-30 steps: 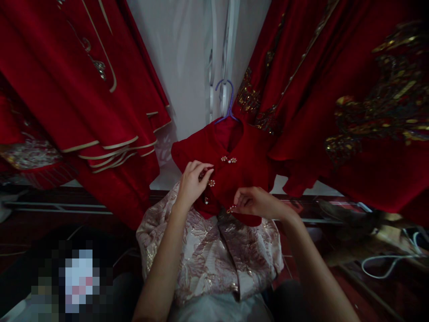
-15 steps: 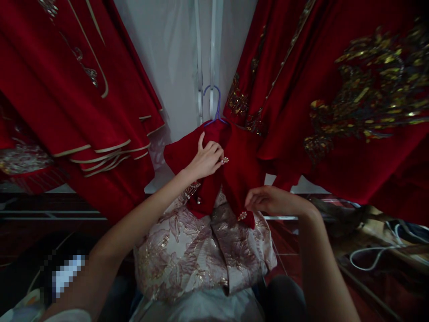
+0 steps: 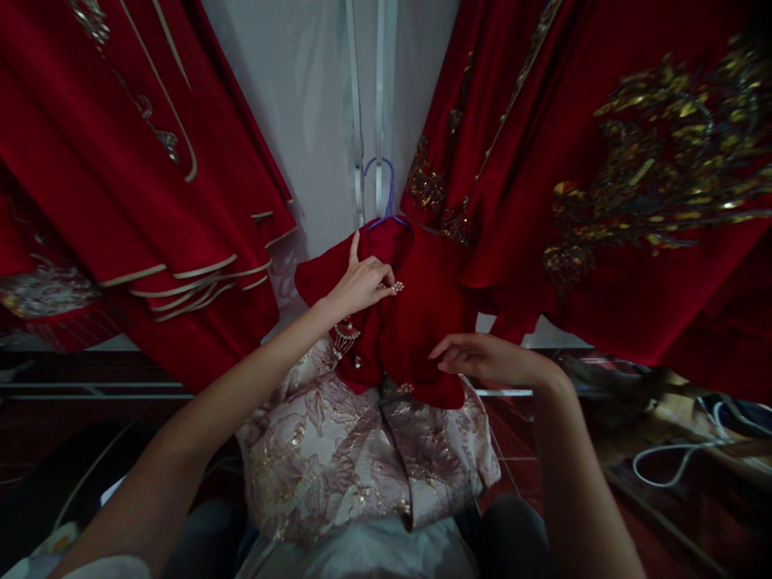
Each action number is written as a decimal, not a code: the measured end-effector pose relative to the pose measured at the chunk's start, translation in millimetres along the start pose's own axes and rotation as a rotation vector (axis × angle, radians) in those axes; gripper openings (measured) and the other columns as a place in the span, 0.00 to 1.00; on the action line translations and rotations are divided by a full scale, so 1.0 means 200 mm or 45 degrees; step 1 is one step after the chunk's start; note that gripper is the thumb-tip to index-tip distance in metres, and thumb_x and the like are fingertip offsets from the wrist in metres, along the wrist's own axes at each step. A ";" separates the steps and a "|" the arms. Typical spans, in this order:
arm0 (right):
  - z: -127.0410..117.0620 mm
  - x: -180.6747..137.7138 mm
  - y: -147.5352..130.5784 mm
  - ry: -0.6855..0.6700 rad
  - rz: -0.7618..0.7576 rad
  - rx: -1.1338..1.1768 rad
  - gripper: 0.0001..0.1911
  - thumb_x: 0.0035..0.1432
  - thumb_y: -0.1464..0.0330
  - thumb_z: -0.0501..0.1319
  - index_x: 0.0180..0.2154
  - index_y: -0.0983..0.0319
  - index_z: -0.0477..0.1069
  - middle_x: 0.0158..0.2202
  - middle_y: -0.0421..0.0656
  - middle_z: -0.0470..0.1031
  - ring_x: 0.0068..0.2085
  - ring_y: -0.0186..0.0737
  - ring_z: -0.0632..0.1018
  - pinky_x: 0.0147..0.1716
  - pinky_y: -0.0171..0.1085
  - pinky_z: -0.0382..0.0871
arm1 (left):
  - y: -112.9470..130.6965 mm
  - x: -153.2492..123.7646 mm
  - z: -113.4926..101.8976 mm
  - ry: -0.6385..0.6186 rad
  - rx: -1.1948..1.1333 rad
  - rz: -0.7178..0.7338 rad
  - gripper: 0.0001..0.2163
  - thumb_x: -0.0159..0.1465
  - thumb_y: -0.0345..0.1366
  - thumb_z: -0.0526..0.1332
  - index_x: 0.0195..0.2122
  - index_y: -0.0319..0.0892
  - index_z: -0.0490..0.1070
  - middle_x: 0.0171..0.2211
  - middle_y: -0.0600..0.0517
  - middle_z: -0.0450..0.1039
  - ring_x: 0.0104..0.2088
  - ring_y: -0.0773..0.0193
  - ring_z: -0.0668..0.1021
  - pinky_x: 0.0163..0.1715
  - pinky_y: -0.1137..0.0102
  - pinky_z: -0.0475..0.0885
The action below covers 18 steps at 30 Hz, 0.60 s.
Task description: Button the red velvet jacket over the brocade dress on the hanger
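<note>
A small red jacket (image 3: 425, 310) with short flared sleeves hangs from a purple hanger (image 3: 392, 189) in front of me. My left hand (image 3: 365, 281) pinches the front edge at a beaded flower fastener (image 3: 398, 287), its index finger raised. Over the lower front panel on the right, my right hand (image 3: 482, 358) is loosely open, fingertips at or just above the cloth. Another beaded fastener (image 3: 405, 388) sits at the jacket's lower front edge. A beaded tassel ornament (image 3: 346, 336) decorates the left panel.
A pale brocade garment (image 3: 338, 458) with pinkish leaf patterns covers my lap under the jacket. Large red garments hang at left (image 3: 199, 209) and right (image 3: 633, 289), the right one with gold sequins. White rack poles (image 3: 379, 88) stand behind. A white cable (image 3: 657, 478) lies at right.
The jacket's right front panel has swung left, so its lower fastener now lies near the middle. My left hand has shifted slightly left with the pinched edge; my right hand has moved slightly left.
</note>
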State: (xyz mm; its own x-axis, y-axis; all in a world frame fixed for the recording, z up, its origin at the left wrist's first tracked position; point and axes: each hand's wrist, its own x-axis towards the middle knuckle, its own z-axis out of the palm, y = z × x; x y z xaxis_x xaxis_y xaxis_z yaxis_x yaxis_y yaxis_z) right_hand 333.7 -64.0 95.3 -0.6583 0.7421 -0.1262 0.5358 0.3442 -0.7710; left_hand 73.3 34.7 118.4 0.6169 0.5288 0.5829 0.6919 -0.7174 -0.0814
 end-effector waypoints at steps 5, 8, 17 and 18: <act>0.00 0.01 0.00 -0.007 0.010 -0.016 0.20 0.57 0.55 0.57 0.45 0.61 0.69 0.36 0.44 0.76 0.37 0.37 0.75 0.36 0.35 0.68 | 0.01 0.00 -0.02 -0.041 0.099 0.032 0.09 0.60 0.42 0.60 0.35 0.42 0.73 0.30 0.52 0.74 0.41 0.59 0.73 0.59 0.42 0.36; 0.00 0.01 -0.01 -0.005 0.012 -0.020 0.19 0.57 0.56 0.57 0.45 0.61 0.70 0.35 0.44 0.76 0.37 0.37 0.75 0.36 0.35 0.67 | 0.03 0.01 -0.04 -0.050 0.142 0.079 0.08 0.60 0.40 0.59 0.34 0.41 0.73 0.31 0.51 0.74 0.41 0.59 0.72 0.59 0.42 0.35; 0.00 0.01 0.00 0.004 0.021 -0.019 0.19 0.57 0.56 0.57 0.45 0.61 0.70 0.35 0.43 0.76 0.36 0.36 0.75 0.36 0.35 0.67 | 0.04 0.01 -0.04 -0.046 0.123 0.077 0.07 0.59 0.38 0.60 0.32 0.41 0.72 0.30 0.52 0.74 0.41 0.59 0.73 0.58 0.40 0.33; 0.00 0.01 0.00 0.006 0.023 -0.017 0.19 0.57 0.56 0.57 0.45 0.61 0.70 0.35 0.43 0.76 0.36 0.36 0.75 0.36 0.35 0.67 | 0.04 0.02 -0.05 -0.058 0.118 0.084 0.07 0.59 0.38 0.60 0.32 0.41 0.72 0.30 0.52 0.74 0.41 0.59 0.73 0.58 0.40 0.33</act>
State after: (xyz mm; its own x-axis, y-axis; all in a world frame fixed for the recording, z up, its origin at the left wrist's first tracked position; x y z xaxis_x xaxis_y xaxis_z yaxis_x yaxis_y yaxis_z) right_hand 332.1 -62.7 95.0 -0.6456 0.7512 -0.1371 0.5547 0.3379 -0.7604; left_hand 77.7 26.1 127.1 0.6771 0.5034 0.5367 0.6798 -0.7072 -0.1942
